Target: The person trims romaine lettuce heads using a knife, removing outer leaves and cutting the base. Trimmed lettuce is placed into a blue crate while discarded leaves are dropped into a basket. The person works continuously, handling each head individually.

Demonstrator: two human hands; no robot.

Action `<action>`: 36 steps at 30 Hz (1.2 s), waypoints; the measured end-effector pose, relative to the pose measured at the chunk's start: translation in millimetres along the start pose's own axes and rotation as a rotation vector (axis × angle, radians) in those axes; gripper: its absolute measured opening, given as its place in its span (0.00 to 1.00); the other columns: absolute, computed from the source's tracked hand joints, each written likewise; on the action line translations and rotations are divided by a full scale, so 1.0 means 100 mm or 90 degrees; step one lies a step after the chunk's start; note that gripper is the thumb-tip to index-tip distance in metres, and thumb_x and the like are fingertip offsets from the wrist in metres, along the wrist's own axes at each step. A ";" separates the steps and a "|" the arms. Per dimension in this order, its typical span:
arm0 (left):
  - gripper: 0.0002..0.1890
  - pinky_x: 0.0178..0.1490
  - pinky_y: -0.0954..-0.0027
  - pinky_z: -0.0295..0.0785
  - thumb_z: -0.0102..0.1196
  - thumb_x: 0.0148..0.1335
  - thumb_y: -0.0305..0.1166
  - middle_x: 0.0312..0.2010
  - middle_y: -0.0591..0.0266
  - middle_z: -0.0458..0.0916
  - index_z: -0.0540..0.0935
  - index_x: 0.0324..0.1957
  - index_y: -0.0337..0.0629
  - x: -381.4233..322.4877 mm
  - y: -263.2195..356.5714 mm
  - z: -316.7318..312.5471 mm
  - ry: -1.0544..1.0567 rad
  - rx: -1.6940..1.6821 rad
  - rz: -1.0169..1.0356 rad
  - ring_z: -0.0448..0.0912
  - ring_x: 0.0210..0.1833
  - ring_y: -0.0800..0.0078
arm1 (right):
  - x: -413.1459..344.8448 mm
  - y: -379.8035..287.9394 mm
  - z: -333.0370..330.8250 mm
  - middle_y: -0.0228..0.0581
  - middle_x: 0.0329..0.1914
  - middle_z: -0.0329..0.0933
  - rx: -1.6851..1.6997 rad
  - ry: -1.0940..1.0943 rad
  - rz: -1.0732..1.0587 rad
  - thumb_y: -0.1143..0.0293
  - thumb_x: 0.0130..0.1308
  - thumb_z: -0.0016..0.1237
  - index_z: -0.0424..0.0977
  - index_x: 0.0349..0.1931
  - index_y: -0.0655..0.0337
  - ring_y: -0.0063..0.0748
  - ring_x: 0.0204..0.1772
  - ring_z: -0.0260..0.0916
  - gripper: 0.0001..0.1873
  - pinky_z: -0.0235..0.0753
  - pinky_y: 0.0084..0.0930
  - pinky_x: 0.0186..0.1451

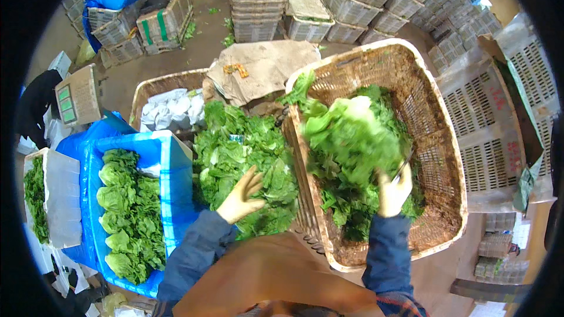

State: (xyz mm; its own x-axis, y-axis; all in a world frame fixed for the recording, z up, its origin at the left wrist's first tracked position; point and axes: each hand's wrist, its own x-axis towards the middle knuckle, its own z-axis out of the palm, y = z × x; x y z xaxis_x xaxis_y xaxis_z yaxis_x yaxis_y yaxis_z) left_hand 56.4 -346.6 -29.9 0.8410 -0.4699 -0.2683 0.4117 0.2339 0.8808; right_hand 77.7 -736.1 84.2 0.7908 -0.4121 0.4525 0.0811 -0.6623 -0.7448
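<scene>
My gloved right hand [394, 191] is over the large brown plastic crate on the right, closed around a leafy lettuce head [357, 132], whose leaves are blurred. A thin, dark-edged tool [404, 164], perhaps a knife, shows at the same hand. More loose greens [348, 224] lie inside the crate [440, 141]. My gloved left hand [242, 198], fingers spread and holding nothing, hovers over a pile of lettuce leaves [246, 154] in the middle. To its left, lettuce heads [119, 211] sit in rows in a blue-lined box [176, 185].
Cardboard [264, 66] lies beyond the leaf pile, beside a crate with white wrapped items [174, 108]. A white box of greens [64, 198] stands far left, near a person in dark clothing [37, 101]. Stacked crates [257, 9] line the back; more crates [480, 127] stand right.
</scene>
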 end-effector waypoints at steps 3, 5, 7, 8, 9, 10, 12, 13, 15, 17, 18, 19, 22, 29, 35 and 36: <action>0.62 0.73 0.41 0.66 0.72 0.52 0.60 0.81 0.50 0.47 0.46 0.80 0.52 0.24 0.16 0.23 -0.062 -0.286 0.039 0.54 0.80 0.49 | -0.73 -0.51 0.43 0.42 0.40 0.76 -0.065 0.000 -0.202 0.79 0.45 0.64 0.79 0.48 0.60 0.42 0.41 0.74 0.24 0.75 0.31 0.45; 0.59 0.72 0.46 0.68 0.70 0.50 0.63 0.77 0.52 0.59 0.56 0.78 0.49 0.24 0.13 0.24 -0.141 -0.424 0.040 0.60 0.78 0.54 | -1.27 -0.82 0.76 0.46 0.48 0.77 -0.067 -0.076 -0.311 0.78 0.47 0.62 0.80 0.50 0.56 0.48 0.44 0.76 0.25 0.78 0.35 0.45; 0.54 0.72 0.50 0.69 0.68 0.50 0.64 0.71 0.53 0.69 0.64 0.74 0.47 0.15 0.05 0.06 -0.101 -0.651 -0.067 0.67 0.73 0.58 | -1.55 -1.01 0.86 0.48 0.55 0.76 -0.109 -0.303 -0.328 0.77 0.48 0.61 0.80 0.54 0.51 0.49 0.48 0.79 0.28 0.80 0.38 0.46; 0.48 0.71 0.51 0.71 0.71 0.55 0.56 0.68 0.54 0.74 0.67 0.72 0.45 0.10 0.02 -0.11 -0.065 -0.617 -0.067 0.73 0.69 0.57 | -1.60 -1.06 0.87 0.49 0.57 0.75 -0.118 -0.435 -0.269 0.77 0.48 0.60 0.78 0.58 0.50 0.52 0.53 0.79 0.31 0.82 0.38 0.48; 0.45 0.70 0.52 0.71 0.72 0.56 0.51 0.66 0.56 0.75 0.68 0.72 0.44 0.02 -0.01 -0.26 0.004 -0.496 -0.054 0.74 0.67 0.58 | -1.61 -1.10 0.85 0.49 0.54 0.78 -0.121 -0.534 -0.197 0.76 0.50 0.62 0.78 0.60 0.50 0.49 0.49 0.81 0.32 0.81 0.36 0.51; 0.43 0.69 0.53 0.71 0.73 0.57 0.47 0.65 0.57 0.76 0.69 0.71 0.44 -0.07 -0.03 -0.39 0.083 -0.389 -0.032 0.75 0.66 0.59 | -1.56 -1.12 0.81 0.49 0.52 0.79 -0.004 -0.609 -0.131 0.77 0.52 0.59 0.77 0.61 0.52 0.47 0.49 0.82 0.31 0.82 0.34 0.51; 0.39 0.66 0.58 0.72 0.72 0.56 0.29 0.60 0.61 0.79 0.70 0.70 0.43 -0.23 0.03 -0.59 0.141 -0.175 0.115 0.77 0.61 0.64 | -1.42 -1.15 0.74 0.46 0.48 0.83 0.089 -0.692 0.017 0.73 0.63 0.57 0.75 0.62 0.54 0.42 0.49 0.85 0.24 0.84 0.30 0.51; 0.38 0.65 0.61 0.71 0.74 0.54 0.29 0.60 0.61 0.79 0.72 0.67 0.41 -0.30 0.10 -0.67 0.163 -0.046 0.153 0.77 0.61 0.67 | -1.34 -1.17 0.72 0.47 0.49 0.83 0.069 -0.601 -0.079 0.73 0.63 0.55 0.75 0.62 0.55 0.45 0.51 0.84 0.24 0.84 0.34 0.54; 0.44 0.70 0.61 0.67 0.77 0.50 0.30 0.61 0.59 0.78 0.68 0.67 0.36 -0.48 0.28 -0.74 0.192 0.142 0.120 0.75 0.62 0.64 | -1.17 -1.23 0.77 0.48 0.48 0.84 -0.118 -0.617 -0.037 0.73 0.62 0.55 0.75 0.62 0.56 0.48 0.51 0.83 0.25 0.82 0.38 0.56; 0.47 0.71 0.63 0.65 0.77 0.47 0.30 0.62 0.58 0.78 0.64 0.68 0.35 -0.62 0.46 -0.75 0.111 0.345 0.155 0.75 0.64 0.68 | -1.05 -1.33 0.91 0.50 0.55 0.81 -0.242 -0.642 -0.027 0.74 0.60 0.54 0.74 0.62 0.55 0.50 0.54 0.82 0.26 0.82 0.41 0.55; 0.47 0.72 0.63 0.64 0.76 0.48 0.30 0.62 0.58 0.78 0.64 0.69 0.35 -0.70 0.51 -0.71 0.090 0.346 0.101 0.74 0.65 0.68 | -1.02 -1.38 0.97 0.52 0.49 0.83 -0.233 -0.650 -0.077 0.71 0.62 0.53 0.75 0.60 0.54 0.52 0.51 0.81 0.23 0.81 0.41 0.54; 0.48 0.73 0.63 0.63 0.76 0.48 0.30 0.62 0.58 0.77 0.63 0.70 0.36 -0.78 0.56 -0.68 0.078 0.340 0.072 0.74 0.66 0.68 | -0.98 -1.44 1.04 0.52 0.42 0.84 -0.268 -0.708 -0.087 0.68 0.63 0.52 0.76 0.59 0.55 0.53 0.48 0.82 0.22 0.81 0.42 0.52; 0.53 0.72 0.62 0.64 0.79 0.44 0.29 0.67 0.60 0.71 0.62 0.72 0.38 -0.96 0.61 -0.57 0.043 0.229 0.062 0.70 0.68 0.68 | -0.90 -1.61 1.15 0.52 0.36 0.83 -0.298 -0.775 -0.136 0.66 0.63 0.53 0.77 0.54 0.57 0.56 0.43 0.82 0.18 0.81 0.46 0.47; 0.52 0.73 0.62 0.63 0.78 0.49 0.31 0.68 0.61 0.70 0.61 0.74 0.39 -1.17 0.55 -0.35 -0.011 0.083 0.054 0.68 0.70 0.69 | -1.00 -1.68 1.15 0.53 0.39 0.83 -0.285 -0.837 -0.147 0.66 0.60 0.56 0.77 0.54 0.58 0.56 0.44 0.82 0.21 0.81 0.45 0.47; 0.57 0.75 0.60 0.60 0.79 0.46 0.29 0.70 0.59 0.68 0.57 0.76 0.40 -1.28 0.52 -0.27 -0.091 0.105 -0.018 0.67 0.72 0.66 | -0.84 -1.13 1.19 0.52 0.36 0.84 -0.272 -0.907 -0.172 0.64 0.59 0.58 0.82 0.48 0.59 0.54 0.43 0.83 0.18 0.82 0.43 0.46; 0.48 0.78 0.60 0.56 0.71 0.55 0.32 0.72 0.61 0.68 0.59 0.76 0.45 -1.29 0.55 -0.30 -0.134 0.026 -0.015 0.65 0.74 0.68 | -0.73 -1.01 1.15 0.54 0.36 0.84 -0.335 -0.887 -0.110 0.62 0.59 0.56 0.84 0.44 0.59 0.54 0.43 0.83 0.15 0.82 0.44 0.48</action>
State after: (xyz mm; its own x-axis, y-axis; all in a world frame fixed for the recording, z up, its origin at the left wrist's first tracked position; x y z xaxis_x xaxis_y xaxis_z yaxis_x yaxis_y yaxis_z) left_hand -19.2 -247.4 41.5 0.7378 -0.6429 -0.2057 0.4125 0.1883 0.8913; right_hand 81.4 -567.6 70.2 0.7471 0.4021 -0.5293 0.2487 -0.9075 -0.3384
